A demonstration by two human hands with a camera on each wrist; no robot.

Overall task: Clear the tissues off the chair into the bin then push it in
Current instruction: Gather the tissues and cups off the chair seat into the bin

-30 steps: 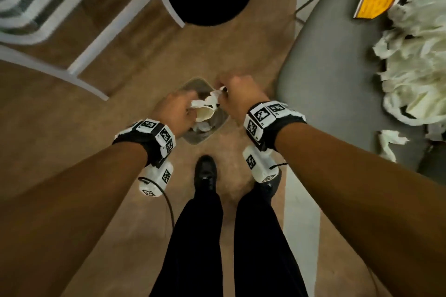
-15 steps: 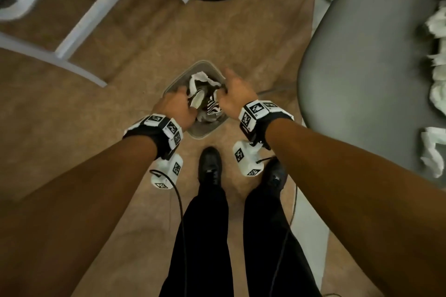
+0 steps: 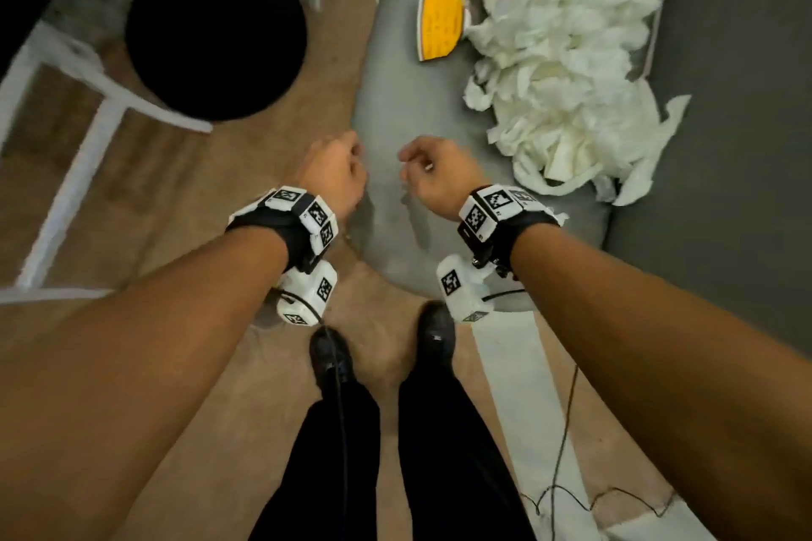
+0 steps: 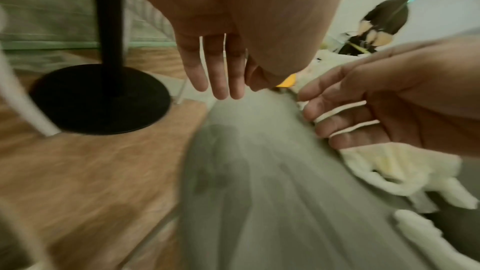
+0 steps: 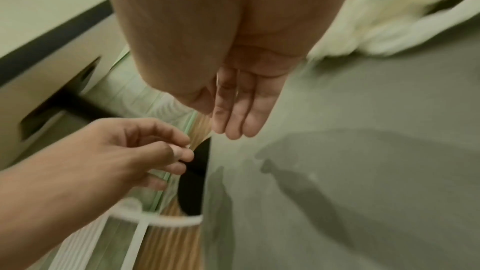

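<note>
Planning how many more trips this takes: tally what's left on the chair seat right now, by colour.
White: 1 heaped pile of tissues, with a loose tissue scrap trailing at its near edge; single tissues cannot be counted.
Yellow: 1 yellow packet, beside the pile.
Total: 2 groups on the grey chair seat. The left hand and the right hand hold nothing.

I note bare grey seat on the chair [image 3: 395, 110] between my left hand [image 3: 334, 176] and right hand [image 3: 439, 176], passage open there; the tissues [image 3: 567, 70] heap bars the right side, a yellow card [image 3: 441, 29] just beside it; a black round base [image 3: 215, 31] stands on the floor to the left.
</note>
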